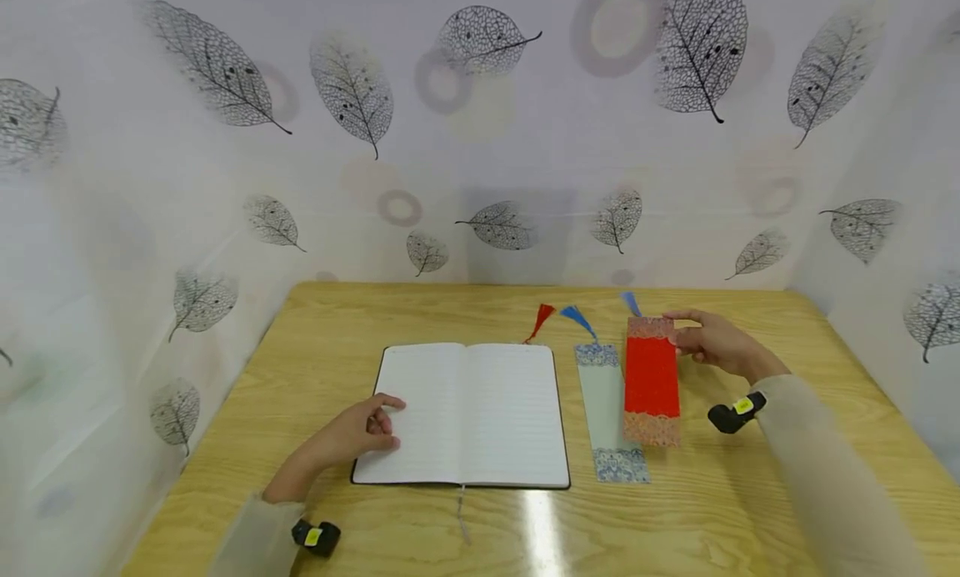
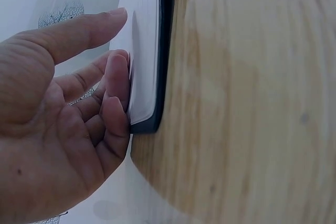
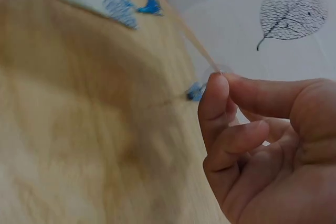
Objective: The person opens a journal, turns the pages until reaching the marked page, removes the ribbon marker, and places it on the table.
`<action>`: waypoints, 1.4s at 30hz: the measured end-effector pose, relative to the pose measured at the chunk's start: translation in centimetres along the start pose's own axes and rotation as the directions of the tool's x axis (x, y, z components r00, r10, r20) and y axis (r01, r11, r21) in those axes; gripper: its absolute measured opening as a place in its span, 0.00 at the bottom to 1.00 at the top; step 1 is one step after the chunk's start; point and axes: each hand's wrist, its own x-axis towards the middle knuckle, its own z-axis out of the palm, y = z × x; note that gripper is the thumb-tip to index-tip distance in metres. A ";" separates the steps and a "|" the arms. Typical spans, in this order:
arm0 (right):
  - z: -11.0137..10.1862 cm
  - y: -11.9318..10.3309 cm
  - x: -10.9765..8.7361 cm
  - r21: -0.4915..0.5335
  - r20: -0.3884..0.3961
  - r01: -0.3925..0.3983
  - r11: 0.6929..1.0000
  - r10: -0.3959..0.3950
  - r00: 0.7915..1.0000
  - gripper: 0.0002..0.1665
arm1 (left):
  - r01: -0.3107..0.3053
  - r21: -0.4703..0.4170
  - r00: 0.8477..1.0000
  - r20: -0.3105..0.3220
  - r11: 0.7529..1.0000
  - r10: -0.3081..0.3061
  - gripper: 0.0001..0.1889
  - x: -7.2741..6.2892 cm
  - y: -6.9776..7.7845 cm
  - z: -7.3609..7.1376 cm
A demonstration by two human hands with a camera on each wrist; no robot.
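Observation:
My right hand pinches a red bookmark with patterned ends between thumb and fingertips, at its upper right edge. The right wrist view shows this bookmark nearly edge-on, raised off the table. In the head view it overlaps the right side of a pale bookmark with blue-patterned ends and a blue tassel. A paler blue tassel shows above the red bookmark. On an open notebook with lined pages, my left hand rests at the left page, thumb and forefinger extended, other fingers bent.
A red tassel lies behind the notebook's upper right corner; what it hangs from is hidden. The notebook's ribbon trails toward the front of the wooden table. Leaf-printed cloth stands behind and at both sides.

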 end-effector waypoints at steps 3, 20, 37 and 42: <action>0.1 0.5 -0.3 -0.043 0.039 0.001 0.999 0.000 0.999 0.36 | 0.000 0.007 1.000 0.002 1.000 0.000 0.27 0.0 0.1 0.1; 1.2 1.8 0.0 -0.267 0.090 0.081 0.960 -0.059 0.994 0.33 | 0.003 0.003 1.000 0.007 1.000 -0.003 0.29 -0.1 0.5 0.2; 2.3 2.2 0.0 -0.520 0.099 0.188 0.833 -0.161 0.982 0.39 | -0.006 0.022 1.000 0.018 1.000 0.006 0.30 0.1 0.0 0.0; 2.5 2.0 0.0 -0.512 0.096 0.174 0.841 -0.145 0.985 0.39 | 0.004 0.012 1.000 0.014 1.000 -0.004 0.30 0.0 0.2 0.2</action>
